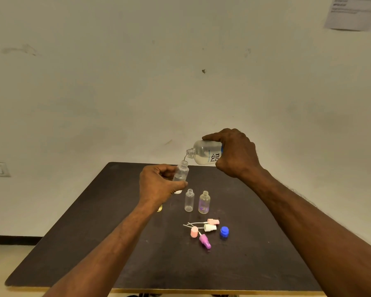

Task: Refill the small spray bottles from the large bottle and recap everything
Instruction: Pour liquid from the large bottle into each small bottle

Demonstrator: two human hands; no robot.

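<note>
While the right hand grips the large bottle around its body and tips it almost flat, its open neck points left and down, and a thin stream of clear liquid runs from it into the mouth of a small spray bottle. The large bottle is clear plastic, uncapped, with "re-nu" in dark letters on its side and liquid pooled along its lower wall. The left hand holds the small bottle upright above the far half of the table, fingers curled around its lower part; it is clear, capless, and shows a little liquid.

Two more small clear bottles stand open on the table just nearer the front edge: a slim one and, just beside it to the right, a wider one with a purplish glint low in it. Something yellowish shows under the left wrist, mostly hidden.

Closer to the front edge lie the loose tops in a cluster: a pink sprayer, a white sprayer, a pink cap, a purple sprayer, and, slightly apart to the right, a blue cap.
</note>
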